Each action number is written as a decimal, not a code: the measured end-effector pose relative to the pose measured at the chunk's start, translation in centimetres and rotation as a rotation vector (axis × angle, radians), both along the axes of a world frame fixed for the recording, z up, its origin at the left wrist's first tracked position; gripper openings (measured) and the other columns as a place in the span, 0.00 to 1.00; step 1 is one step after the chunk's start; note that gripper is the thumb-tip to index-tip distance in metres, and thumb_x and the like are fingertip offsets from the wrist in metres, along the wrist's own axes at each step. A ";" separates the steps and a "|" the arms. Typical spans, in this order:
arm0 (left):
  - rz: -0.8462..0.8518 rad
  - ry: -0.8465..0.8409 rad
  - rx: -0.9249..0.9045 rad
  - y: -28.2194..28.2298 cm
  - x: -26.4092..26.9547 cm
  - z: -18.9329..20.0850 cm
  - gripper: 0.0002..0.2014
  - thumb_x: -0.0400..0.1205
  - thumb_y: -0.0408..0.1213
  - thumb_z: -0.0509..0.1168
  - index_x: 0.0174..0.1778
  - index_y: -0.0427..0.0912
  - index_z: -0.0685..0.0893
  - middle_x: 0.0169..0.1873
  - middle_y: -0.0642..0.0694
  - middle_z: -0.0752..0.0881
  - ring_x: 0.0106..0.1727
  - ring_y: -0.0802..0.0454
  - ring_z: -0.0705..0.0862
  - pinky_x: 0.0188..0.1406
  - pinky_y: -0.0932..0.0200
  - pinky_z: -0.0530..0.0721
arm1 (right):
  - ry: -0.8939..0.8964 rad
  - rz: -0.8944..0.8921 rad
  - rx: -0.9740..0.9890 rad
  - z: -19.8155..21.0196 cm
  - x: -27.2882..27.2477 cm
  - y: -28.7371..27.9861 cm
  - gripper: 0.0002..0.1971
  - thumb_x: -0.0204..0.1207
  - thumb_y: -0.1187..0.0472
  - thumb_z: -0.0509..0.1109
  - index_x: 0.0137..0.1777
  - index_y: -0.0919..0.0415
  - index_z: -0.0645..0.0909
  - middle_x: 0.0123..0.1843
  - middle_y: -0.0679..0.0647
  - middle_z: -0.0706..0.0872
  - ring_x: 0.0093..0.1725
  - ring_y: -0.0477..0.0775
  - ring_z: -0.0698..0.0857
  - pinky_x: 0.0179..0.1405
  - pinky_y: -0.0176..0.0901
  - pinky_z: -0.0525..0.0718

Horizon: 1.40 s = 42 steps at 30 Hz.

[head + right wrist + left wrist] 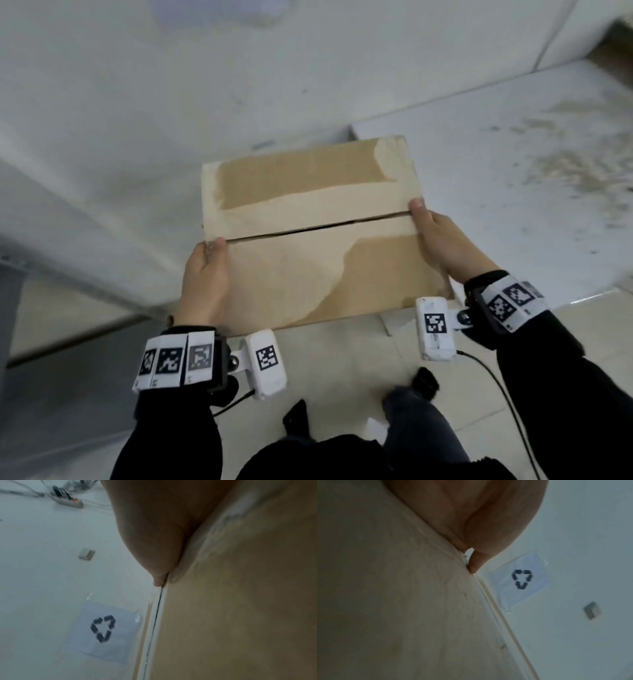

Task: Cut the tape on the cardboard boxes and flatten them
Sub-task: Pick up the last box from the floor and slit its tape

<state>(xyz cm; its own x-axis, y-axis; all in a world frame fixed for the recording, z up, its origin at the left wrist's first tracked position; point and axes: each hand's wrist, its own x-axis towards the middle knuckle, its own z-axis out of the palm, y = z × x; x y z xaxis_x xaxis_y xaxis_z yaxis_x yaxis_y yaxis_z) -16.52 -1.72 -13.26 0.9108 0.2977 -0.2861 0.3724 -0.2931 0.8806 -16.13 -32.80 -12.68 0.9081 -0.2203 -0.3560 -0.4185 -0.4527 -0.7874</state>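
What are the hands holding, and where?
Both hold the cardboard box: left hand on its left side, right hand on its right side, thumbs by the seam.

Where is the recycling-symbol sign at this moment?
The recycling-symbol sign lies flat on the white surface beside the cardboard box, showing in both wrist views but not in the head view.

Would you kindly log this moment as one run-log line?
cardboard box: held up, centre seam split | left hand: grips left edge | right hand: grips right edge | recycling sign: on floor
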 end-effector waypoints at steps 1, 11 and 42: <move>-0.020 -0.032 -0.009 -2.7 0.6 1.2 0.17 0.88 0.48 0.52 0.59 0.40 0.78 0.54 0.45 0.83 0.54 0.48 0.81 0.55 0.54 0.75 | -0.030 -0.012 -0.001 1.0 0.4 -2.7 0.32 0.83 0.37 0.46 0.70 0.60 0.77 0.66 0.59 0.81 0.64 0.58 0.80 0.68 0.54 0.76; -0.095 -0.032 -0.155 -30.8 5.5 1.8 0.08 0.80 0.46 0.56 0.48 0.50 0.77 0.50 0.47 0.84 0.57 0.46 0.83 0.67 0.42 0.77 | -0.074 -0.102 -0.066 4.8 5.4 -30.6 0.32 0.82 0.36 0.49 0.66 0.63 0.79 0.60 0.59 0.82 0.58 0.58 0.80 0.64 0.49 0.76; -0.134 0.039 0.560 -55.6 13.9 2.8 0.27 0.86 0.41 0.58 0.81 0.39 0.61 0.76 0.35 0.69 0.76 0.38 0.68 0.73 0.48 0.66 | 0.281 0.020 0.493 -4.0 10.3 -55.2 0.33 0.78 0.32 0.55 0.81 0.42 0.55 0.80 0.50 0.65 0.76 0.64 0.68 0.68 0.72 0.72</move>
